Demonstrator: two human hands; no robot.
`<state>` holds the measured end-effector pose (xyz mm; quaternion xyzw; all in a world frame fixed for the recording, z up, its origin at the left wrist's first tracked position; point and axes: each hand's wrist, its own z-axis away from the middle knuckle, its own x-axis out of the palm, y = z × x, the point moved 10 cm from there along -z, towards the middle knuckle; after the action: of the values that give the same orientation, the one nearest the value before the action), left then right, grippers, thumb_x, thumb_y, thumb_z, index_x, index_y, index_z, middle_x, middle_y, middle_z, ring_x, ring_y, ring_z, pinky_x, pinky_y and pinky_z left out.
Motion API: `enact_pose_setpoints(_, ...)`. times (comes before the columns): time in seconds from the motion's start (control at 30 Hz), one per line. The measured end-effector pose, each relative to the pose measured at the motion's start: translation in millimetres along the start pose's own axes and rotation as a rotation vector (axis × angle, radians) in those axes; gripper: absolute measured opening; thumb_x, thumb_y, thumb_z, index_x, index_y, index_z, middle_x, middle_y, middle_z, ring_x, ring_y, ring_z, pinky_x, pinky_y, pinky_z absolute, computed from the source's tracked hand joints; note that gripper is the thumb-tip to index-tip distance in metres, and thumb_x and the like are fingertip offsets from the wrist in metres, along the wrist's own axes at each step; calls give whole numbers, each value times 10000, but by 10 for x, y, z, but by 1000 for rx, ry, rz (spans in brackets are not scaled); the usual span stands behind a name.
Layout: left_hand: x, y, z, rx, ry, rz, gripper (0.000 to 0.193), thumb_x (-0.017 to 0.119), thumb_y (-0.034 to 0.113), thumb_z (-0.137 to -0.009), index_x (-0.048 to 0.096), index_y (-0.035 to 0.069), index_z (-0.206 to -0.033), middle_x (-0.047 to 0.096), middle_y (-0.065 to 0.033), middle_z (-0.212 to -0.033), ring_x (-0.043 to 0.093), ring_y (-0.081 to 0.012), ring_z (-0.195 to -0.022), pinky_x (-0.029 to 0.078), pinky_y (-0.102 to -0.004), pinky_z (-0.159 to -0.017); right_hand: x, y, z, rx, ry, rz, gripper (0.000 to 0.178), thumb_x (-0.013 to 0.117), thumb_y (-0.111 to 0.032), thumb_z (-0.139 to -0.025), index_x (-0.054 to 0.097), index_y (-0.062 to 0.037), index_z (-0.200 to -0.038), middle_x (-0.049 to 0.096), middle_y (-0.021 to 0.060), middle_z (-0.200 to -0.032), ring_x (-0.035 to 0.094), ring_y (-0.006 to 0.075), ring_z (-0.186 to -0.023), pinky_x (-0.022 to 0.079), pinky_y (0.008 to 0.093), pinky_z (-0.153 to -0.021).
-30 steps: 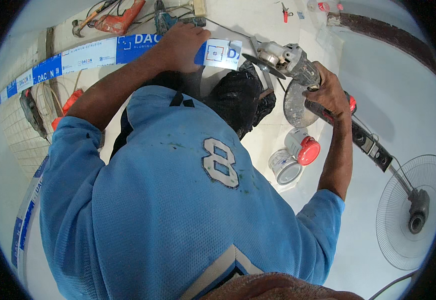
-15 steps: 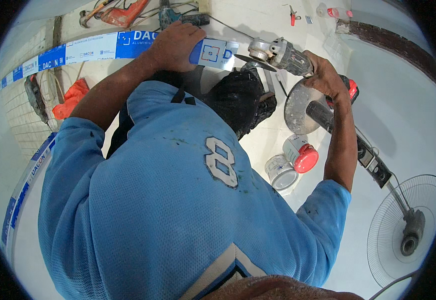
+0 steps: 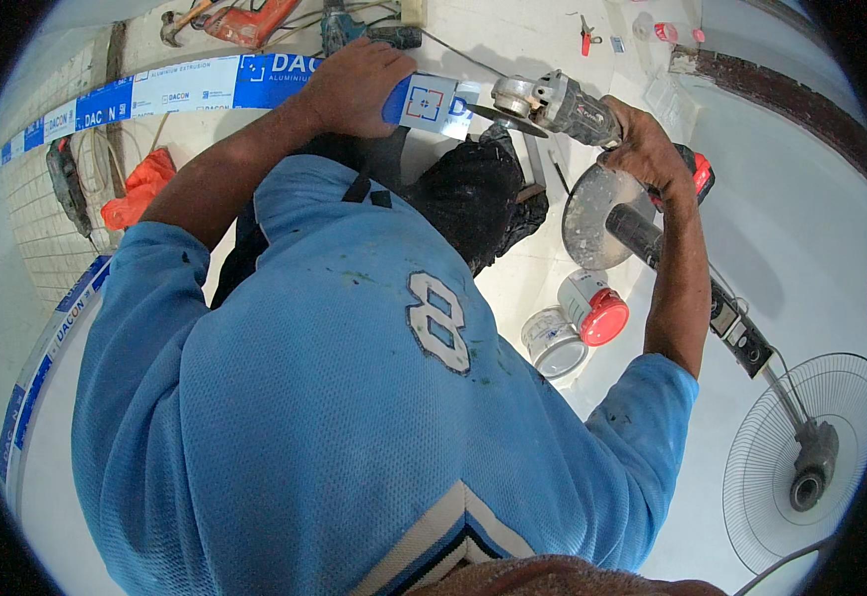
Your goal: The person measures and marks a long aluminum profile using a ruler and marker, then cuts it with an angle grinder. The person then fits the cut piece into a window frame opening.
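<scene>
My left hand (image 3: 362, 89) is closed over a long flat aluminium strip (image 3: 190, 87), wrapped in blue and white film, near its right end. Its bare metal tip (image 3: 460, 107) shows just right of the film. My right hand (image 3: 647, 149) grips a cordless angle grinder (image 3: 573, 107) by its body, with a red and black battery (image 3: 700, 177) behind the wrist. The grinder's thin disc (image 3: 506, 121) is at the strip's right end; whether they touch I cannot tell, nor whether the disc spins.
A standing fan (image 3: 801, 462) lies toward the lower right, its round base (image 3: 592, 223) below the grinder. Two tubs, one with a red lid (image 3: 605, 318), stand near it. A hammer (image 3: 183, 22), an orange tool (image 3: 255, 25) and a drill (image 3: 339, 28) lie beyond the strip. Another wrapped strip (image 3: 51, 348) is at left.
The whole view has shifted slightly. The strip's end and the grinder's disc sit a touch closer together in the picture. Both hands keep their grips.
</scene>
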<state>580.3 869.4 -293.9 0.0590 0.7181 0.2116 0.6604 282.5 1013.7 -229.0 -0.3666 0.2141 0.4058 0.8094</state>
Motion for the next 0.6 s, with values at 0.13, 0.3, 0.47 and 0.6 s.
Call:
enact_pose_setpoints(0.13,1,-22,-5,-4,-19,10,804,923,376,-684,620,51,-1354,691,-154,-1249,673,-321,-1193,494,-469,-1080,-33,-24,-12,-11,-2,13,702,862,-55,-631,649,-81,-1299,783,160,-1110,735,361,-1020,572,454,-976)
enact_pose_setpoints(0.3,52,-34,7,-10,-35,-11,832,932,422,-720,605,55,-1391,691,-152,-1281,671,-301,-1213,477,-460,-1107,-2,24,-51,-16,-17,3,718,862,-55,-625,651,-87,-1310,780,151,-1093,729,349,-999,571,448,-968)
enact_pose_setpoints(0.47,69,-39,-2,-12,-54,-6,842,942,421,-716,605,55,-1395,693,-153,-1286,671,-302,-1220,473,-453,-1117,-27,-29,-21,36,-9,-4,703,858,-48,-622,650,-85,-1292,778,152,-1071,729,339,-976,574,444,-950)
enact_pose_setpoints(0.6,38,-31,-1,-13,-58,-18,852,951,429,-709,608,53,-1392,694,-150,-1286,667,-297,-1232,472,-449,-1122,-29,6,-59,18,-4,32,677,851,-38,-633,644,-83,-1276,780,146,-1047,733,336,-959,578,443,-939)
